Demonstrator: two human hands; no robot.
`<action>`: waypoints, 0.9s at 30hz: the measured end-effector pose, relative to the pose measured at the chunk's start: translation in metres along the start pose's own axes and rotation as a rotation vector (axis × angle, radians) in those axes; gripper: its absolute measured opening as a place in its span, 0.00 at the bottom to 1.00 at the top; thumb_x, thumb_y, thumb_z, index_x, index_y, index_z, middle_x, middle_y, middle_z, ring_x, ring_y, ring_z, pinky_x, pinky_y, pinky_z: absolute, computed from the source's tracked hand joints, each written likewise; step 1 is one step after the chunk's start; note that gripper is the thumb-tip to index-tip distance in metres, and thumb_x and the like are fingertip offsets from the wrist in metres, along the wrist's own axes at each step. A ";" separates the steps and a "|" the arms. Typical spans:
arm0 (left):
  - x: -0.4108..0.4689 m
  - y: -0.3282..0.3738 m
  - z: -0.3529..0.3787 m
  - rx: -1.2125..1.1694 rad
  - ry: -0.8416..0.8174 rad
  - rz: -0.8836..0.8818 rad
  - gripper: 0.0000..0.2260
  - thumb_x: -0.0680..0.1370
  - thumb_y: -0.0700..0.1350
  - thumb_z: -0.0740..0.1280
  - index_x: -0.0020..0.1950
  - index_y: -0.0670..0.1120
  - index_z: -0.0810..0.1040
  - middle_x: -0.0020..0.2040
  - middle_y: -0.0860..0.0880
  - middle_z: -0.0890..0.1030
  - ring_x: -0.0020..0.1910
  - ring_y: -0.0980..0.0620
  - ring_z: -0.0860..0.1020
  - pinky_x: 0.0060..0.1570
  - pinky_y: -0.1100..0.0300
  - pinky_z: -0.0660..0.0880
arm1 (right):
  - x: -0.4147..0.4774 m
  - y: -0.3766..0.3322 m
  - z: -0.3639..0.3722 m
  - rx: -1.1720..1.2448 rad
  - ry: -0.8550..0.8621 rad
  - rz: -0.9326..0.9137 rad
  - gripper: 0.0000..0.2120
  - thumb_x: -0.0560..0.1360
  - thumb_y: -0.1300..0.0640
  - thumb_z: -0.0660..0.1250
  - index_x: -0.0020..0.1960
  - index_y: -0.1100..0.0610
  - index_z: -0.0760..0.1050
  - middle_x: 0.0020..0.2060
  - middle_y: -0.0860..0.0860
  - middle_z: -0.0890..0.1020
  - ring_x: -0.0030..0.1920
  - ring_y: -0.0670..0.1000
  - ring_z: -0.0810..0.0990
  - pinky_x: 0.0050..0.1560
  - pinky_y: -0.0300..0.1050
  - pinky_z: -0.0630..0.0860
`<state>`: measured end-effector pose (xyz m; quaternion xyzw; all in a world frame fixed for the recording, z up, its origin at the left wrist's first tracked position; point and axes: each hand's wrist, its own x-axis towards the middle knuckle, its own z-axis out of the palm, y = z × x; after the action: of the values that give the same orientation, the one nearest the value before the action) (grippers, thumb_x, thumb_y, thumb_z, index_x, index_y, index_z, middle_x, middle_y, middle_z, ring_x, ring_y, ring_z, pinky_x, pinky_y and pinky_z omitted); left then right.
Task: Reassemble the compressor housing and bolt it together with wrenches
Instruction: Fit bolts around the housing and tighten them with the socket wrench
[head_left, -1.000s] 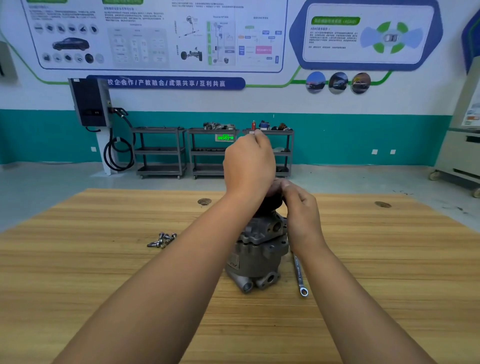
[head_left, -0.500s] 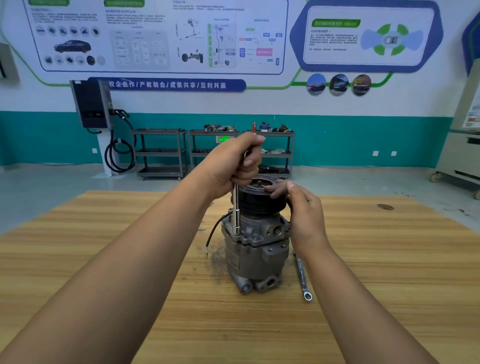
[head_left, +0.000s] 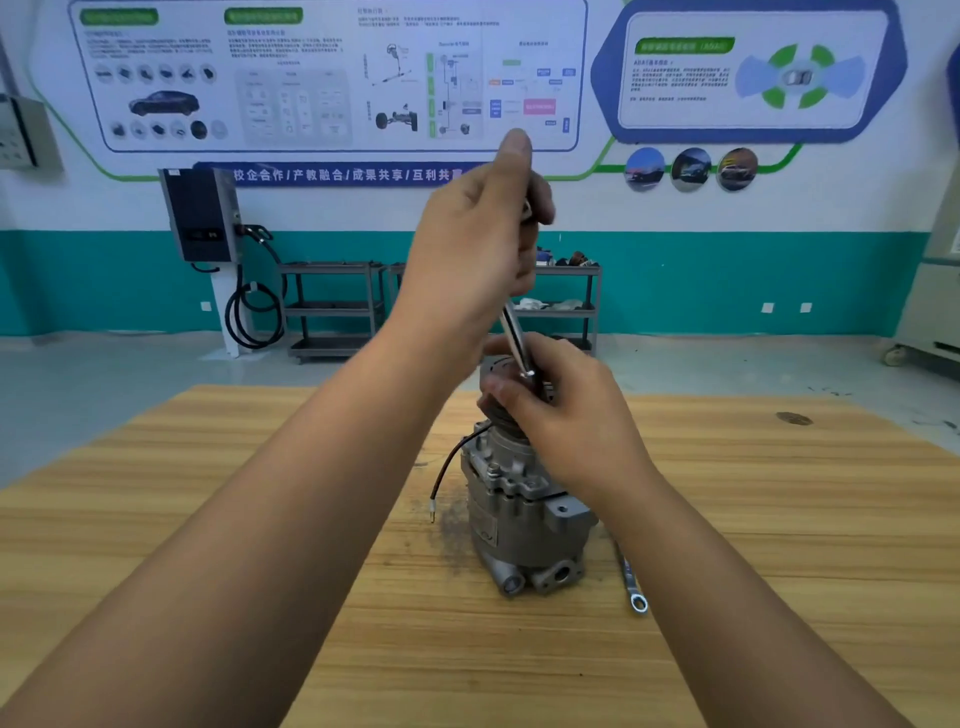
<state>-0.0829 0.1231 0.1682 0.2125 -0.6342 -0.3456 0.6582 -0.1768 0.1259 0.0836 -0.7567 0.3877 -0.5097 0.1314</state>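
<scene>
The left hand (head_left: 475, 249) has its grip clenched around the upper end of a slim metal shaft (head_left: 514, 338), bolt or driver unclear, which slants down toward the black pulley (head_left: 496, 369). The right hand (head_left: 566, 415) grasps that pulley, steadying the compressor housing (head_left: 519, 519), which stands upright mid-tabletop (head_left: 208, 519). Likely best: bring the shaft vertical over its hole before lowering it, with the housing braced. A wrench (head_left: 631, 582) lies just right of the housing.

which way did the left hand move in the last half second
Yes: the left hand rose, now well above the compressor pulley it was beside.
</scene>
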 end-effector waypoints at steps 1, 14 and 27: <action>-0.005 -0.003 -0.004 0.002 -0.031 0.009 0.22 0.82 0.52 0.54 0.32 0.47 0.73 0.23 0.54 0.63 0.23 0.55 0.62 0.26 0.63 0.60 | -0.002 0.000 0.002 0.019 0.008 0.013 0.04 0.76 0.57 0.65 0.49 0.49 0.76 0.31 0.40 0.80 0.42 0.41 0.80 0.50 0.42 0.75; -0.070 -0.173 -0.062 0.142 0.182 -0.909 0.20 0.81 0.57 0.54 0.58 0.44 0.77 0.58 0.43 0.80 0.57 0.45 0.77 0.62 0.49 0.71 | -0.064 0.060 0.027 0.101 0.283 0.328 0.20 0.74 0.38 0.49 0.37 0.52 0.69 0.28 0.48 0.71 0.30 0.48 0.70 0.34 0.51 0.66; -0.112 -0.178 -0.060 0.355 0.236 -0.655 0.21 0.80 0.60 0.48 0.58 0.52 0.75 0.57 0.50 0.79 0.56 0.52 0.76 0.59 0.50 0.72 | -0.059 0.091 0.006 -0.013 0.286 0.209 0.16 0.75 0.44 0.51 0.37 0.54 0.65 0.27 0.48 0.69 0.28 0.43 0.68 0.28 0.40 0.60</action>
<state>-0.0526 0.0757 -0.0430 0.5524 -0.5027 -0.3957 0.5344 -0.2230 0.1063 -0.0128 -0.6328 0.4823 -0.5932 0.1225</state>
